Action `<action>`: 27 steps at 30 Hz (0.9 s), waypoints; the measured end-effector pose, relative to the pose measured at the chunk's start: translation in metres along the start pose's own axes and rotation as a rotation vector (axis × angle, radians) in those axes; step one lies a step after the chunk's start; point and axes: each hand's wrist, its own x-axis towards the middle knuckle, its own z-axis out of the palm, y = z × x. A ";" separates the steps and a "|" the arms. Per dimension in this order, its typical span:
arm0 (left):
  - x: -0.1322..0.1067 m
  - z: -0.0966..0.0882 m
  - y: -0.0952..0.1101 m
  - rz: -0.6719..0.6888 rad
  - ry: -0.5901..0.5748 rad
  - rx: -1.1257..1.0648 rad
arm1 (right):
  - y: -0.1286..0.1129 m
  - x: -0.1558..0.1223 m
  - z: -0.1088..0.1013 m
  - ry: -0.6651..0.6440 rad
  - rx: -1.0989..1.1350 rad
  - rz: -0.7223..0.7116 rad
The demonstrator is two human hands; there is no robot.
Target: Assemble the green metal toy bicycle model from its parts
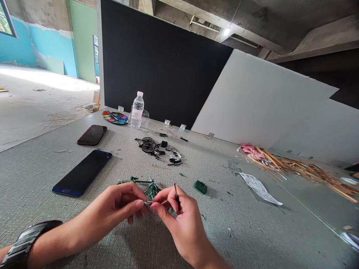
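My left hand (123, 203) is closed, its thumb and forefinger pinching a small silvery part (147, 204). My right hand (182, 220) meets it there, thumb and fingertips pressed together at the same part. A slim black tool, like a small screwdriver (177, 198), is tucked between the right fingers and points upward. Just behind the fingertips lies a green miniature bicycle frame (151, 185), partly covered by both hands. To the right of it rests a small green block-shaped piece (200, 186). The part's exact kind is hidden by the fingers.
Black miniature bicycle parts (148, 145) lie farther back. Two phones (82, 173) are at the left. A water bottle (137, 112) and a paint palette (114, 117) stand near the black panel (162, 63). A printed sheet (259, 189) and wooden strips (303, 170) lie right.
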 end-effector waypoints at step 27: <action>0.000 -0.001 0.009 0.015 -0.008 -0.119 | 0.007 -0.002 -0.004 0.044 0.047 0.067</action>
